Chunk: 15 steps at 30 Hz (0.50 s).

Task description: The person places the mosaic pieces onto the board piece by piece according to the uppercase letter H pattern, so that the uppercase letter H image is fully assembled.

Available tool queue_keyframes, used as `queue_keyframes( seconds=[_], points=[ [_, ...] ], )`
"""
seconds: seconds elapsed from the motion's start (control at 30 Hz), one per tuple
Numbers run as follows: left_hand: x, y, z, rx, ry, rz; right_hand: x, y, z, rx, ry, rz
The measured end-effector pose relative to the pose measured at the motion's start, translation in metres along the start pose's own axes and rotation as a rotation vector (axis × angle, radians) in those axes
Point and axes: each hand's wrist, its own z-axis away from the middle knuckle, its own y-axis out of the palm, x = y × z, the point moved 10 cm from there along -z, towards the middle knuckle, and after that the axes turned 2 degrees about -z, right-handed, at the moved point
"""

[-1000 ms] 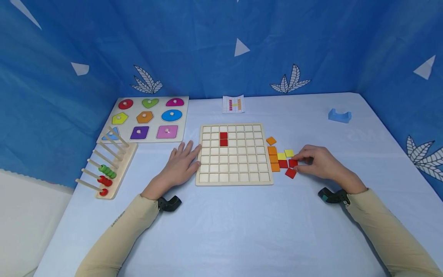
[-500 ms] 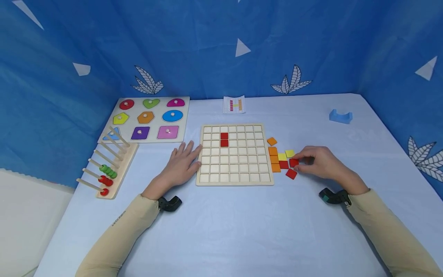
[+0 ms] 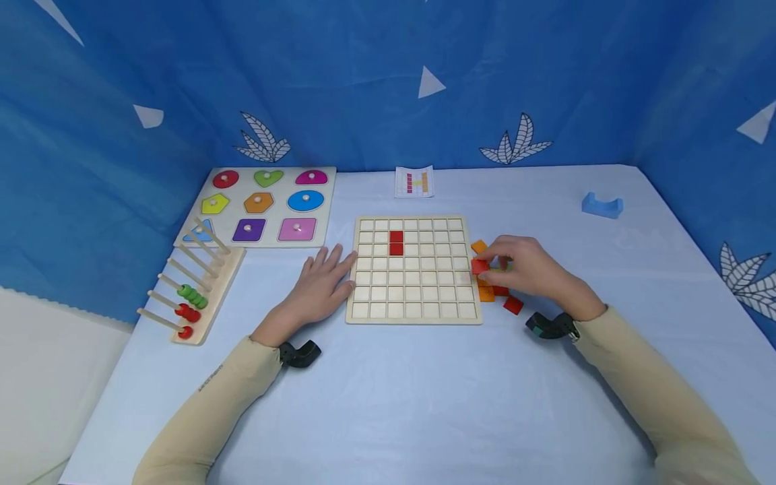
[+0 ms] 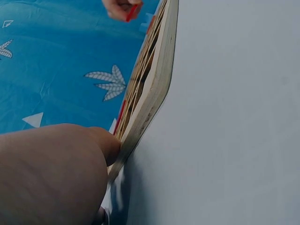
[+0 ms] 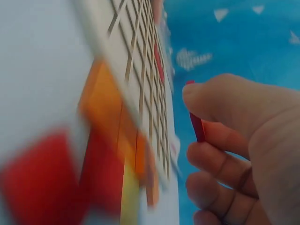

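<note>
My right hand [image 3: 526, 268] pinches a red square tile [image 3: 479, 267] between thumb and fingers, held up near the right edge of the wooden grid board [image 3: 414, 322]. The right wrist view shows the same red tile [image 5: 197, 123] edge-on in the grip, raised off the table. Two red tiles [image 3: 396, 243] sit one above the other in the board's cells. Spread out flat, my left hand [image 3: 316, 288] touches the board's left edge. Under and beside the right hand lie orange tiles [image 3: 487, 294], red tiles [image 3: 513, 305] and yellow ones, partly hidden.
A pattern card [image 3: 415, 182] lies behind the board. On the left are a knobbed shape puzzle [image 3: 328, 209] and a peg stand [image 3: 209, 296] with green and red beads. A blue holder [image 3: 603, 205] stands at the back right. Blue cloth hangs around the table.
My right hand has lifted a red tile from the pile and moved left with it toward the board's right edge. The left hand keeps its place on the board.
</note>
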Motion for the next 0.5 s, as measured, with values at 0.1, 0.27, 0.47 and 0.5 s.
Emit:
queue_keyframes(
  seconds=[0.1, 0.27, 0.47, 0.5],
  points=[
    [0.0, 0.0, 0.0, -0.003, 0.0, -0.002, 0.015, 0.015, -0.017, 0.053, -0.009, -0.023],
    [0.001, 0.0, 0.0, 0.0, -0.007, -0.005, 0.04, 0.038, -0.043, 0.097, -0.079, -0.026],
    [0.0, 0.0, 0.0, 0.002, -0.007, -0.006, 0.06, 0.056, -0.066, 0.097, -0.134, 0.005],
    [0.0, 0.0, 0.0, 0.002, -0.007, -0.007, 0.062, 0.057, -0.069, 0.097, -0.133, 0.007]
  ],
)
